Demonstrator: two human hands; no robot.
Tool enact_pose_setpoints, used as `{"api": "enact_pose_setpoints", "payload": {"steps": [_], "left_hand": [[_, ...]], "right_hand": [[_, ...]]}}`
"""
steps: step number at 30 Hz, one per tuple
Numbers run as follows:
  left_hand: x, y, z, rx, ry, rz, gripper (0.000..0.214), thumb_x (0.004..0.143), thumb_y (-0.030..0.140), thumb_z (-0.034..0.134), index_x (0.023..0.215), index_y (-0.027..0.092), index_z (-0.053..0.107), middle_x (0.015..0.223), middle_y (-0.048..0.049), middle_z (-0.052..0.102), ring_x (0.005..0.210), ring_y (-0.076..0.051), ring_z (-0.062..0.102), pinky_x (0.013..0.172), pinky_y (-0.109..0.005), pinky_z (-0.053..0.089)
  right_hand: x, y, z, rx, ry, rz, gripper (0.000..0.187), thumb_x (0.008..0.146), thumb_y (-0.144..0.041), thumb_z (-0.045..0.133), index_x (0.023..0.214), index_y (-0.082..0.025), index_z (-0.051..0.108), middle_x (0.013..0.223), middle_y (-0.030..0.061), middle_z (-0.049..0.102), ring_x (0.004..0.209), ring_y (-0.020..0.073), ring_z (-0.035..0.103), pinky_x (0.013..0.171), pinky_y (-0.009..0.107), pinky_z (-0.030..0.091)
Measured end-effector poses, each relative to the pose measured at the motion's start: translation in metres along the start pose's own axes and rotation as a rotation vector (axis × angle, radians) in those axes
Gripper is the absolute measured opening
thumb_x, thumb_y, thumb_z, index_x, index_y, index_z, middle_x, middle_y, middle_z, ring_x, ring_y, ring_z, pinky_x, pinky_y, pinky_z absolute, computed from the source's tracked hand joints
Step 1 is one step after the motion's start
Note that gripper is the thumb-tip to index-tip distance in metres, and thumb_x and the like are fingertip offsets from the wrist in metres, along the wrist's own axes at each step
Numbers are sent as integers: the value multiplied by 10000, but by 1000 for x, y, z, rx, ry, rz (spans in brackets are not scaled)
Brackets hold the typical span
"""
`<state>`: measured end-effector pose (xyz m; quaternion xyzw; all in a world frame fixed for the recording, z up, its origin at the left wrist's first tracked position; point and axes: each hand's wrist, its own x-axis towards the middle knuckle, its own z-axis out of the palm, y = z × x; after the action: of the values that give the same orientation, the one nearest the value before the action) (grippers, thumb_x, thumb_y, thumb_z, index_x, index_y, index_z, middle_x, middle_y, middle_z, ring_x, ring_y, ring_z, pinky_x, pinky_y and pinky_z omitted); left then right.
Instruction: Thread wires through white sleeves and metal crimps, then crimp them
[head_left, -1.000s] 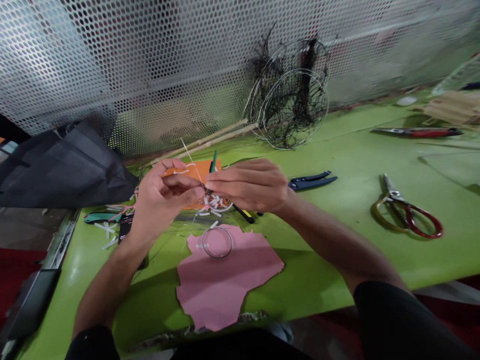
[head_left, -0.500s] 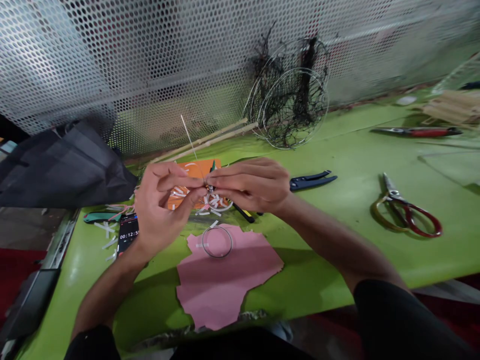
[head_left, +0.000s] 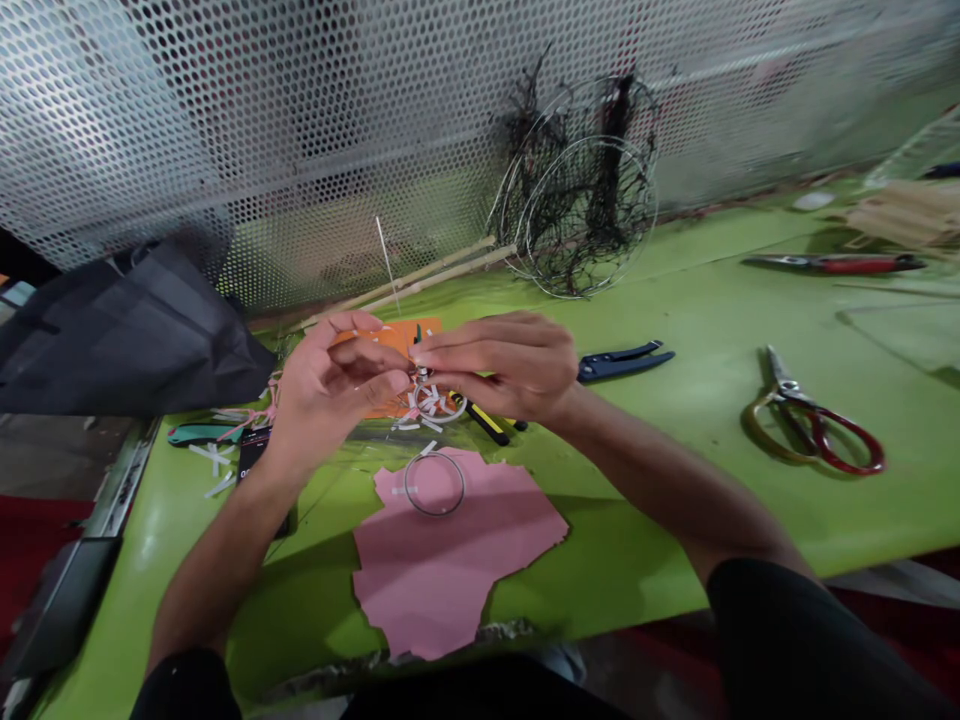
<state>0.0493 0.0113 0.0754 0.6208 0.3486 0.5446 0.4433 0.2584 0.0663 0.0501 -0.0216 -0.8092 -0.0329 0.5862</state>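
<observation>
My right hand (head_left: 495,365) is closed, with thumb and fingers pinching a small wire ring (head_left: 463,402) at its top joint. The ring hangs just below the fingertips. From this joint a thin straight wire (head_left: 387,262) sticks up and away, leaning slightly left. My left hand (head_left: 330,385) meets the joint from the left, its thumb and index fingertips close together around the wire's base; the exact contact is too small to make out. Below both hands, a second wire ring (head_left: 463,485) lies on a pink paper sheet (head_left: 457,570).
Behind the hands lie an orange sheet (head_left: 431,326) with white strips and yellow-black handles (head_left: 487,422). Blue-handled pliers (head_left: 626,362), scissors (head_left: 814,420) and a red-handled tool (head_left: 840,264) are to the right. Black netting on wire hoops (head_left: 577,190) leans against the perforated panel (head_left: 337,120). A phone (head_left: 253,450) sits left.
The thin wire's free end has swung right and stands more upright. My left fingers have shifted slightly and the thumb has drawn back left. My right hand has barely moved.
</observation>
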Motion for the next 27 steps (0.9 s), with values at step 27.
{"api": "enact_pose_setpoints", "payload": {"steps": [27], "left_hand": [[-7,-3,10,86,85,128,443,764,340,914,1076,237,616,834,16,791,752,-144,765,693,-249,641]], "right_hand": [[4,-6,0,-2,32,71,63,970,-271,717,1021,-247,744,926,15,829,849,151,814,740,228,684]]}}
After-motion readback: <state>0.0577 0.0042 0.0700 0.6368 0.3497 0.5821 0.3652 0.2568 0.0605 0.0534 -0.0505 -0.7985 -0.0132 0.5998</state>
